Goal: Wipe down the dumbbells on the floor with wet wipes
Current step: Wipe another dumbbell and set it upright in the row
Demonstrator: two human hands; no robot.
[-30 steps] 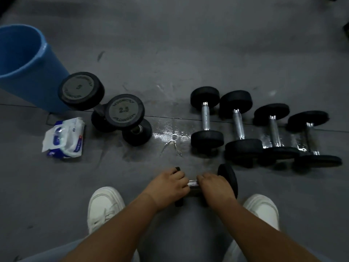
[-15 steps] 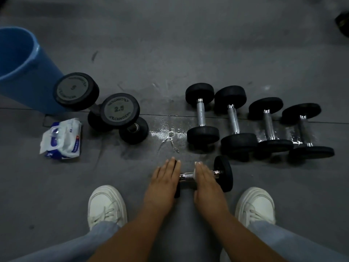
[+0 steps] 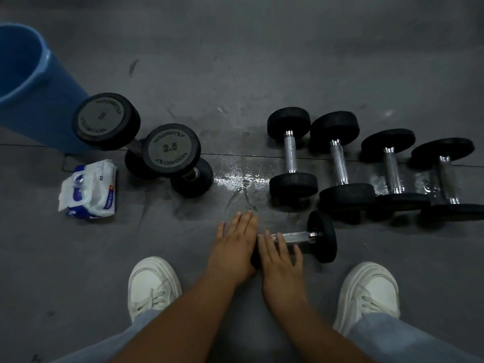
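Head view: small dumbbell (image 3: pixel 322 235) lies crosswise at lower centre. Left hand (image 3: pixel 235 244) flat over its left end, fingers straight. Right hand (image 3: pixel 280 260) rests open-fingered on the chrome handle (image 3: pixel 297 236), gripping nothing. Wet-wipe pack (image 3: pixel 89 188) mid-left; row of four dumbbells (image 3: pixel 290 153) right.

Black rubber dumbbell with round grey end plate, nearer (image 3: pixel 171 149): "2.5" in the middle; "TECHNOGY" along the lower rim, with the last letter unclear; matching lettering upside down along the upper rim.
Black rubber dumbbell beside the blue bucket (image 3: pixel 100 119): "5" in the middle; rim lettering too dim to read.
White-and-blue soft pack of wet wipes (image 3: pixel 89 188): print too small to read.
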